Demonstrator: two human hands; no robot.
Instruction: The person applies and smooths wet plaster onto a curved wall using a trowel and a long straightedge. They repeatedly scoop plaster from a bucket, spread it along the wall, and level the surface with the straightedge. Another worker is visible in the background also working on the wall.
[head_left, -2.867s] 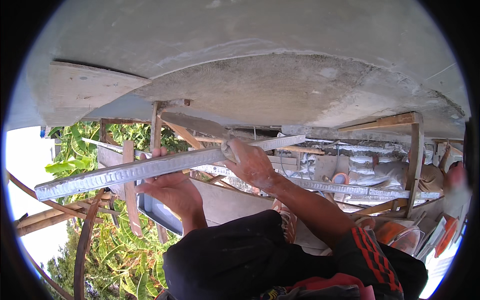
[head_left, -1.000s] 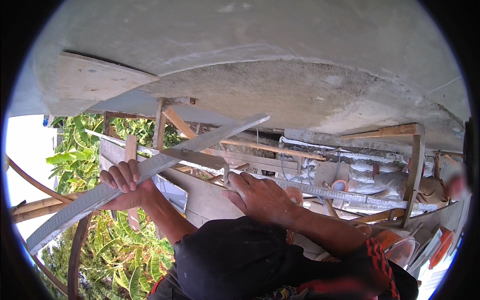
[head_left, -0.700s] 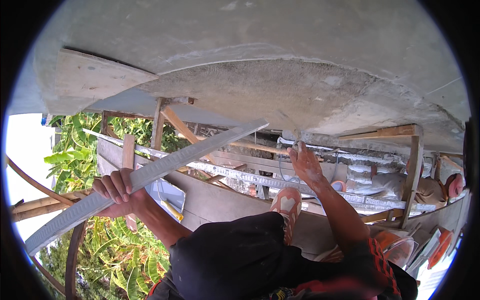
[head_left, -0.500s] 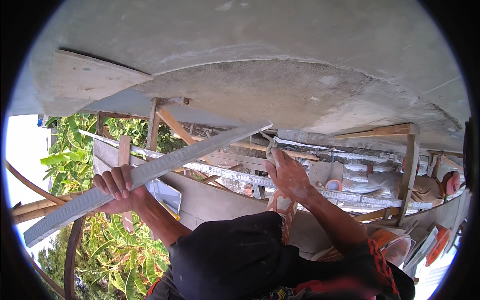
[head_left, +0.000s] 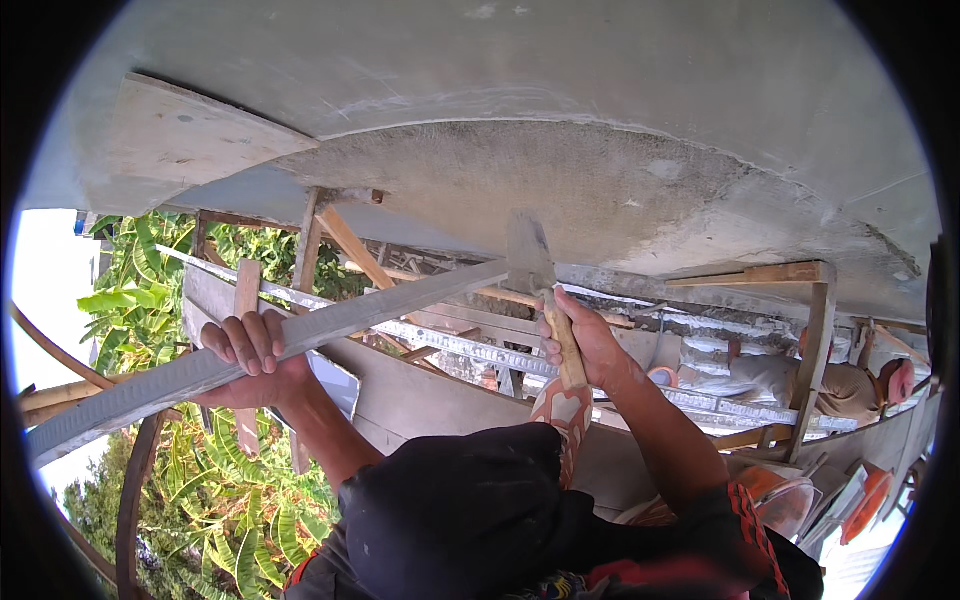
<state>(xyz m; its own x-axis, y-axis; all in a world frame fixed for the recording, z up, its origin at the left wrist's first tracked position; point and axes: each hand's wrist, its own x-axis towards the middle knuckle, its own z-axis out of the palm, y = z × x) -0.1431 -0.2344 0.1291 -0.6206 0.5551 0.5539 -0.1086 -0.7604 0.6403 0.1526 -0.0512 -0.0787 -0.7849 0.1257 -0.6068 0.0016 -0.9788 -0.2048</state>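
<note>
My left hand (head_left: pixel 250 355) is closed around a long grey metal straightedge (head_left: pixel 370 309), which slants from the lower left up toward the middle. In my right hand (head_left: pixel 592 345) is a trowel (head_left: pixel 530 250), gripped by its wooden handle with the flat grey blade pointing up. The blade overlaps the straightedge's upper end; whether they touch, I cannot tell. Above both tools spreads a rough, partly plastered concrete surface (head_left: pixel 480 175) with a curved edge.
A flat board (head_left: pixel 200 135) rests against the concrete at upper left. Wooden props (head_left: pixel 818 350) and a plank (head_left: pixel 400 385) stand around me. Another person (head_left: pixel 850 388) is at the far right. Orange-rimmed containers (head_left: pixel 785 505) sit at lower right. Banana plants (head_left: pixel 245 480) grow at left.
My right hand has turned the trowel, so its blade now points up and shows broadly. The straightedge's upper end has shifted left and slightly down; its lower end has risen and moved left.
</note>
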